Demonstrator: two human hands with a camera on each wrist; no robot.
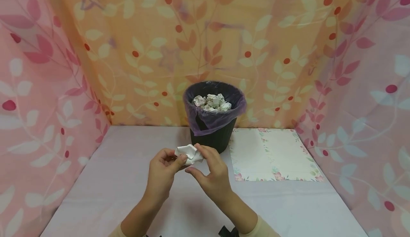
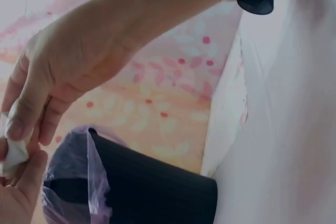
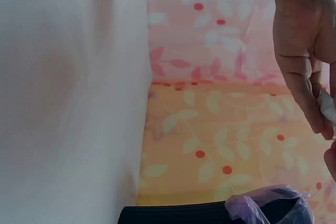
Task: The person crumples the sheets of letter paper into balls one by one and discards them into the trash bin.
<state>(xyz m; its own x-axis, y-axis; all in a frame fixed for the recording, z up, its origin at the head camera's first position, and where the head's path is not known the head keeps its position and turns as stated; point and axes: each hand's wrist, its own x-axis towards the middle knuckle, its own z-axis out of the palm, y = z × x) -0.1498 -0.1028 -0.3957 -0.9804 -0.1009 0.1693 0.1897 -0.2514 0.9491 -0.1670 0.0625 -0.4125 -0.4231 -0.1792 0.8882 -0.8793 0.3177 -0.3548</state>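
In the head view my left hand (image 1: pixel 162 174) pinches a crumpled piece of white paper (image 1: pixel 189 153) between thumb and fingers. My right hand (image 1: pixel 214 176) is at the paper's right end, its fingertips against it and its thumb spread away below. The left wrist view has the left hand (image 2: pixel 73 56) with the paper (image 2: pixel 17 153) at the left edge. In the right wrist view the right hand (image 3: pixel 304 51) reaches down beside the paper (image 3: pixel 327 106), partly cut off by the frame. Just beyond the hands stands a black bin (image 1: pixel 213 135).
A purple plastic liner (image 1: pixel 214 121) hangs over the bin's rim, and several crumpled paper balls (image 1: pixel 213 103) lie inside. Flat sheets with floral borders (image 1: pixel 275 155) lie right of the bin on the pale tabletop (image 1: pixel 128 180). Patterned cloth (image 1: pixel 205 34) encloses the back and sides.
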